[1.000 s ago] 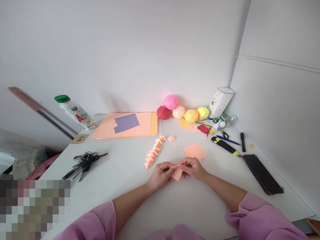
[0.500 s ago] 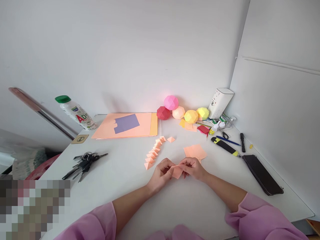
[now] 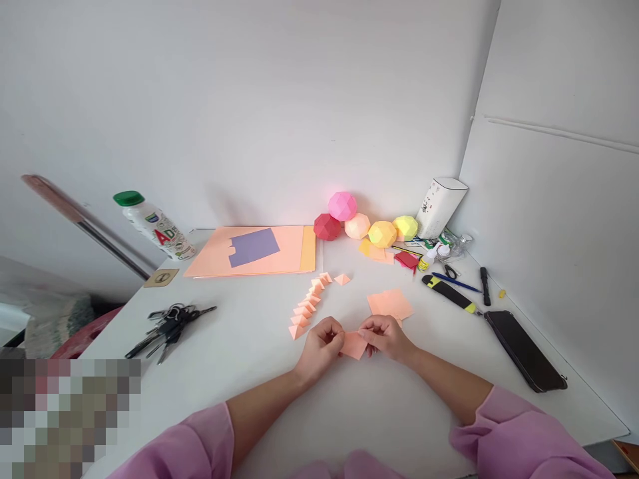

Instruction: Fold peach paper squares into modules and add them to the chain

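Observation:
A small piece of peach paper (image 3: 355, 345) is pinched between my two hands, above the front middle of the table. My left hand (image 3: 322, 346) grips its left side between thumb and fingers. On the right edge, my right hand (image 3: 387, 337) pinches it the same way. Beyond my left hand, several folded peach paper pieces (image 3: 304, 310) stand in a slanting row, with a single folded piece (image 3: 342, 279) apart at its far end. Flat peach paper pieces (image 3: 390, 303) lie just behind my right hand, which partly hides them.
Large peach sheets (image 3: 210, 256) with a purple paper (image 3: 254, 247) lie at the back left, near a bottle (image 3: 154, 226) and keys (image 3: 172, 326). Faceted paper balls (image 3: 382, 233) line the wall. A utility knife (image 3: 449, 293), pen (image 3: 456, 281), glue bottle (image 3: 428, 258) and black case (image 3: 524, 349) are at right.
The peach paper has turned slightly, and more of its face shows between my hands. My fingers have shifted a little on its edges. The surrounding things stay put.

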`<state>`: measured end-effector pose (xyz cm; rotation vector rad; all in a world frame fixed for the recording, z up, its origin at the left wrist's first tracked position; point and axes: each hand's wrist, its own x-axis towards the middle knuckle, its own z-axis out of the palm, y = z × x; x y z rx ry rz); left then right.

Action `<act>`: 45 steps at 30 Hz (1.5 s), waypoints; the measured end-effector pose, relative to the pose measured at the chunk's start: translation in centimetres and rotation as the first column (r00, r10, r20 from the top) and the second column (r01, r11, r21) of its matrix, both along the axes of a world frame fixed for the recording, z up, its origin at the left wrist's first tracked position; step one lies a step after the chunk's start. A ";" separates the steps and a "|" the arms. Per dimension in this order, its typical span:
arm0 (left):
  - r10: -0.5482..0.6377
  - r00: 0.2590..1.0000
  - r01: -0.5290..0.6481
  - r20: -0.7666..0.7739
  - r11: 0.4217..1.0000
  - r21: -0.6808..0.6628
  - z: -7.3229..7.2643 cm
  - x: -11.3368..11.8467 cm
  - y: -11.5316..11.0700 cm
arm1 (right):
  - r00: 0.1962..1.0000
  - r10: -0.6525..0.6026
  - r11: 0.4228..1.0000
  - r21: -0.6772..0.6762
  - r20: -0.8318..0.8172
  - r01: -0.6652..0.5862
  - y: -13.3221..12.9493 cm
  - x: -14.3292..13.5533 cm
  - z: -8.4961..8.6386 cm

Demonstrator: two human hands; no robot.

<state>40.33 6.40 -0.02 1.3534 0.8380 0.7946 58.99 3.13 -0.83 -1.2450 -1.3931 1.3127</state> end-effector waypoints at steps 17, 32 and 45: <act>-0.136 0.990 0.137 -0.038 0.990 0.023 -0.7 0.4 -0.3 | 1.000 0.014 1.000 -0.009 0.015 -0.014 -0.1 -0.7 0.1; -0.052 0.995 0.055 0.081 0.998 -0.043 -0.7 -0.2 0.5 | 0.984 -0.007 0.998 -0.062 -0.179 -0.004 0.2 0.2 0.4; -0.116 0.993 0.116 0.008 0.991 -0.063 -0.1 0.0 -0.1 | 0.998 0.057 0.998 -0.020 -0.034 -0.058 0.1 0.2 0.3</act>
